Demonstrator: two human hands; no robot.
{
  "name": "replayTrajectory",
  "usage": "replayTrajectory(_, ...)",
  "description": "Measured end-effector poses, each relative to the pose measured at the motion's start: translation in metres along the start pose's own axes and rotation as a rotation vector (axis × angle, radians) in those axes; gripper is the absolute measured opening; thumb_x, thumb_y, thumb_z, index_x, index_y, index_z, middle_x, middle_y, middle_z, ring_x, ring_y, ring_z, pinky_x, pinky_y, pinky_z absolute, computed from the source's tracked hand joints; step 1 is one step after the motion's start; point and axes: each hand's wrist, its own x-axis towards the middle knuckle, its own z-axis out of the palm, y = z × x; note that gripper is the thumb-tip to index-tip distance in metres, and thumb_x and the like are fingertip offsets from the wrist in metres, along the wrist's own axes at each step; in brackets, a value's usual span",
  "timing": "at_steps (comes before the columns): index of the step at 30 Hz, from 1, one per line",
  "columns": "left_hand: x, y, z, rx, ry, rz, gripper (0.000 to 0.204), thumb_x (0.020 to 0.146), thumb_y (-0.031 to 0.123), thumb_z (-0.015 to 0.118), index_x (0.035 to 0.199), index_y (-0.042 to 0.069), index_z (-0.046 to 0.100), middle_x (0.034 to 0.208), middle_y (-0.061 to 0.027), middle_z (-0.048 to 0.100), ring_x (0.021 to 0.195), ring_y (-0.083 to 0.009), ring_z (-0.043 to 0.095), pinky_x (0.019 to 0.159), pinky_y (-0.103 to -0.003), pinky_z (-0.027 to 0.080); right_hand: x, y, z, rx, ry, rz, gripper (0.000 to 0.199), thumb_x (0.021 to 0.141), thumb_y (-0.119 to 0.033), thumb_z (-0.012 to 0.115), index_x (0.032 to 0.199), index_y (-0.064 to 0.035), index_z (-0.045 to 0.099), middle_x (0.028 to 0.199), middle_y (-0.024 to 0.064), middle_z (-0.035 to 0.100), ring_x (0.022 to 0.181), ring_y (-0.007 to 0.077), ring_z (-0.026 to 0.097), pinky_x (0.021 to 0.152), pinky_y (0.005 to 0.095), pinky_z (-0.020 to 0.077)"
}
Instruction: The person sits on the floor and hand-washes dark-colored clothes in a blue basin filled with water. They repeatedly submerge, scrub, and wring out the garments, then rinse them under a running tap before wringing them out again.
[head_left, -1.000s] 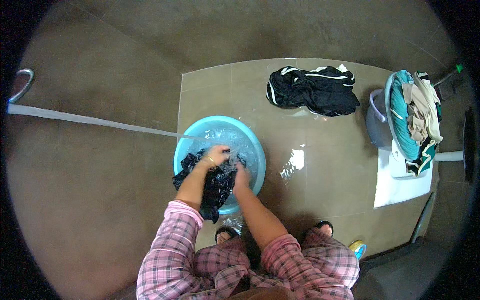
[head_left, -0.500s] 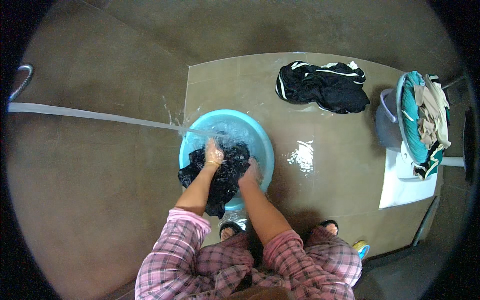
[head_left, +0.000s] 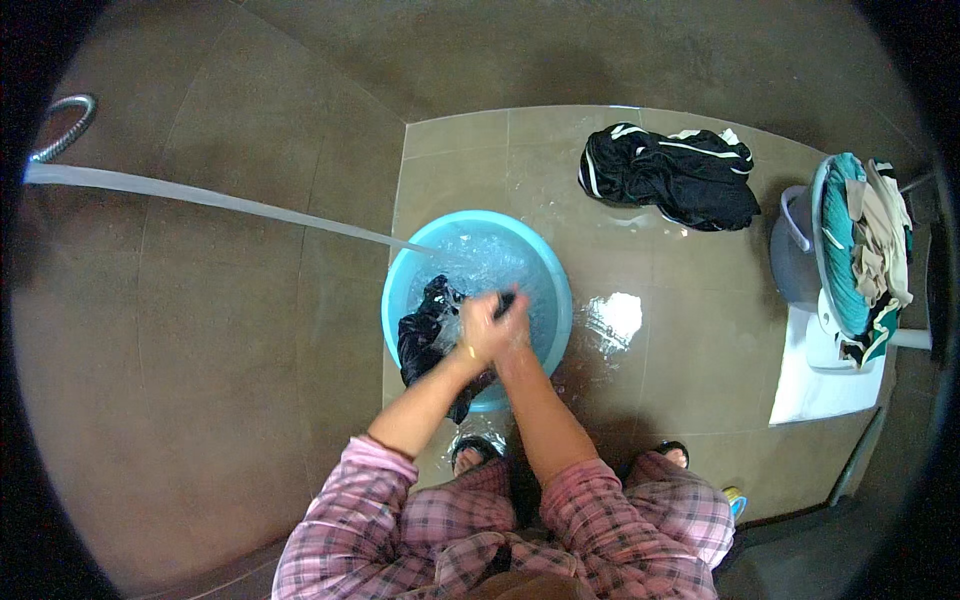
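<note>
Both hands come together here, left hand (head_left: pixel 480 332) and right hand (head_left: pixel 514 322) pressed side by side and closed around a bunched bit of black cloth (head_left: pixel 424 335), its dark end poking out just beyond the fingers; blur hides the exact grip. The rest lies to the left of the hands and nearer the wearer, slumped inside the light-blue basin (head_left: pixel 562 312), with a tail hanging over the near rim. And look at it: black all over, crumpled, glossy with wet, catching pale glints along its folds. Ahead of the hands, a water stream (head_left: pixel 240 208) strikes the basin from the left. Soaked like that, it should feel heavy for its bulk, soft, limp, slippery, hardly fragile. Best hold, I'd judge: a thick gathered fold deep in both palms, because a thin edge could slither away.
</note>
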Motion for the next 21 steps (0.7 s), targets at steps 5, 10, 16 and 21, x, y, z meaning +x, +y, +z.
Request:
replayTrajectory(5, 0.058, -0.120, -0.038, 0.180, -0.115, -0.509, 0.065, 0.085, 0.055, 0.051, 0.099, -0.008, 0.062, 0.095, -0.0309, 0.062, 0.096, -0.0451, 0.057, 0.082, -0.045, 0.044, -0.044, -0.012, 0.065, -0.149, 0.418, 0.141, 0.033, 0.091, -0.041, 0.054, 0.086, -0.0087, 0.056, 0.087, 0.0074, 0.060, 0.086, 0.0220, 0.059, 0.078, 0.0383, 0.0475)
replayTrajectory(10, 0.038, -0.112, -0.003, -0.271, 0.318, -0.859, 0.086, 0.089, 0.063, 0.038, 0.143, -0.002, 0.022, 0.142, -0.0219, 0.035, 0.127, -0.0355, 0.038, 0.104, -0.040, 0.030, -0.016, -0.039, 0.026, -0.716, 0.482, -0.537, 0.048, 0.093, -0.028, 0.050, 0.133, -0.0037, 0.041, 0.125, 0.0161, 0.049, 0.112, 0.0290, 0.050, 0.096, 0.0424, 0.0392)
replayTrajectory(16, 0.020, -0.143, -0.007, 0.850, -0.853, -0.296, 0.053, 0.089, 0.029, 0.046, 0.137, 0.008, 0.040, 0.136, -0.0152, 0.046, 0.115, -0.0342, 0.051, 0.101, -0.046, 0.035, -0.001, -0.009, -0.033, -0.891, 0.486, -0.062, 0.058, 0.086, -0.020, 0.059, 0.137, -0.0035, 0.037, 0.137, 0.0196, 0.041, 0.121, 0.0381, 0.044, 0.099, 0.0462, 0.0352)
replayTrajectory(21, -0.006, -0.194, -0.036, 1.010, -0.987, -0.563, 0.055, 0.093, 0.029, 0.046, 0.141, 0.006, 0.032, 0.134, -0.0187, 0.046, 0.105, -0.0348, 0.054, 0.108, -0.046, 0.024, -0.016, 0.013, 0.010, -0.575, 0.884, -0.242, 0.062, 0.082, -0.022, 0.063, 0.135, -0.0011, 0.039, 0.127, 0.0211, 0.052, 0.117, 0.0360, 0.049, 0.098, 0.0424, 0.0384)
